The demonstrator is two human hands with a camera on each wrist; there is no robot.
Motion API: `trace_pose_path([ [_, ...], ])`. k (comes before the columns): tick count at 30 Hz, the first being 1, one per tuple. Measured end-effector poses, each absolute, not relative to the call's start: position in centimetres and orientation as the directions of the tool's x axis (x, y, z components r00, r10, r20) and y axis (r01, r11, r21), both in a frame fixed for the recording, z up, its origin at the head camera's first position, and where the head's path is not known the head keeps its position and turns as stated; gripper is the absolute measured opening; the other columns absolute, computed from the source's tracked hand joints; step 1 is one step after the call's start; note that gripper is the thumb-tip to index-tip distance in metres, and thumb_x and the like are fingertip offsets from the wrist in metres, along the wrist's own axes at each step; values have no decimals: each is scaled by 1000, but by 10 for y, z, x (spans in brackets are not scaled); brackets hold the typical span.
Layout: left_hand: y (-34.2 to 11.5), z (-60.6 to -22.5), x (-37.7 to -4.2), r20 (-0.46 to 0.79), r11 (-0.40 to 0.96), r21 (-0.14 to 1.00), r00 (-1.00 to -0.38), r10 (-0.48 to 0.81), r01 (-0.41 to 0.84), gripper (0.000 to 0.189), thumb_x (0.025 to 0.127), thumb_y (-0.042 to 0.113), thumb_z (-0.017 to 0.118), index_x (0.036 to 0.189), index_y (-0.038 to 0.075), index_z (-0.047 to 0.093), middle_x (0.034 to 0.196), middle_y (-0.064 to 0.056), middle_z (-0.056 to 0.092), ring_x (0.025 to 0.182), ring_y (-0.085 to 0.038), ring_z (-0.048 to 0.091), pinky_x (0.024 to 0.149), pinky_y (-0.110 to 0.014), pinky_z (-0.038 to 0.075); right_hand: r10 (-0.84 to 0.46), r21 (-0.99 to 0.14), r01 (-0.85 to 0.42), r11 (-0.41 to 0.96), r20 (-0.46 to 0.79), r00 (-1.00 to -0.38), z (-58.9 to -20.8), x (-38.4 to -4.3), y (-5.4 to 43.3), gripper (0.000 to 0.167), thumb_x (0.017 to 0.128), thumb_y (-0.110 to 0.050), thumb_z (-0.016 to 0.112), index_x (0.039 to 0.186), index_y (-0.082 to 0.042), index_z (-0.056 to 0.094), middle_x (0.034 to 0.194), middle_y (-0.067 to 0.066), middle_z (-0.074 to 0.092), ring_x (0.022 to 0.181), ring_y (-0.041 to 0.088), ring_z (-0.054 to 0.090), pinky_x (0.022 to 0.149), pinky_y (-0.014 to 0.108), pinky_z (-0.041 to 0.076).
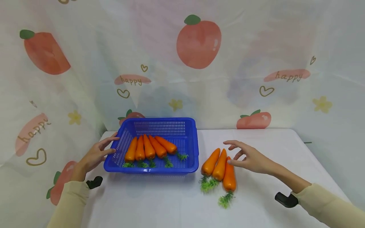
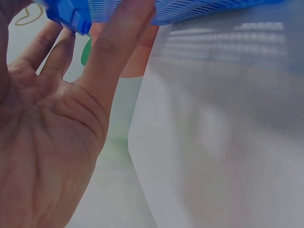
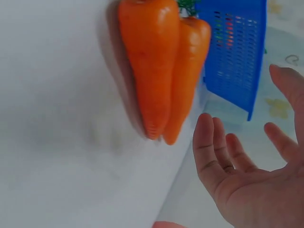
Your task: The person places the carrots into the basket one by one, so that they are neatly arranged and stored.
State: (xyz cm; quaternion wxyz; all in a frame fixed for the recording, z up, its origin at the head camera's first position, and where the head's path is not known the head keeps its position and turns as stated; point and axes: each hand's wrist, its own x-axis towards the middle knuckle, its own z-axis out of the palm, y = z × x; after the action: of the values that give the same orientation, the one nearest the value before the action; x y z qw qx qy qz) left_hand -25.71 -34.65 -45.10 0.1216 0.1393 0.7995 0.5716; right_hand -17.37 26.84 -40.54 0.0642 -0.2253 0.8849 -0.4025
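Observation:
A blue plastic basket (image 1: 151,170) with slotted walls stands left of centre on the table. Several orange carrots (image 1: 149,147) with green leafy tops lie side by side inside it. My left hand (image 1: 95,155) touches the basket's left side with its fingers extended; the left wrist view shows the palm (image 2: 47,123) below the blue wall. Right of the basket lie three carrots (image 1: 219,167), tips pointing away and green tops (image 1: 226,200) toward me. My right hand (image 1: 251,159) hovers by the tip of the rightmost one, fingers loosely bent and holding nothing; contact there cannot be told.
A white cloth covers the table (image 1: 159,202). Behind and at the sides hangs a pale curtain (image 1: 159,38) printed with fruit, hearts and flowers. Black curved pieces (image 1: 286,200) sit at both sleeve cuffs.

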Motion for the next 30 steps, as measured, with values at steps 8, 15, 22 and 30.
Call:
trace_pose_path([
  [8,-347,-453,-257,-33,313,946,-933,358,87,57,103,19,63,155,9,42,173,-3,8,153,-50,12,98,-70,46,-379,-752,-221,621,-41,-924,-434,-170,269,72,89,-32,81,148,-12,45,135,30,48,91,24,65,65,32,59],
  [15,-346,-454,-257,-41,324,943,-938,344,78,58,103,21,63,155,11,42,173,-2,9,153,-50,14,98,-69,47,-330,-782,-117,612,-118,-937,-451,-167,267,66,89,-24,81,143,-7,46,129,32,43,66,27,62,55,37,59],
  [22,-345,-452,-257,-39,312,947,-936,350,78,57,103,18,62,155,11,42,173,-3,8,152,-52,15,97,-68,48,-318,-770,-85,633,-158,-935,-459,-166,267,65,89,-26,82,141,-8,47,117,24,47,59,26,59,53,38,59],
  [30,-346,-448,-256,-30,306,948,-934,356,86,56,103,18,62,155,10,43,173,-4,7,152,-52,12,97,-71,46,-302,-748,-38,663,-221,-927,-459,-168,265,62,90,-27,81,140,-10,49,105,16,55,62,26,61,55,39,59],
])
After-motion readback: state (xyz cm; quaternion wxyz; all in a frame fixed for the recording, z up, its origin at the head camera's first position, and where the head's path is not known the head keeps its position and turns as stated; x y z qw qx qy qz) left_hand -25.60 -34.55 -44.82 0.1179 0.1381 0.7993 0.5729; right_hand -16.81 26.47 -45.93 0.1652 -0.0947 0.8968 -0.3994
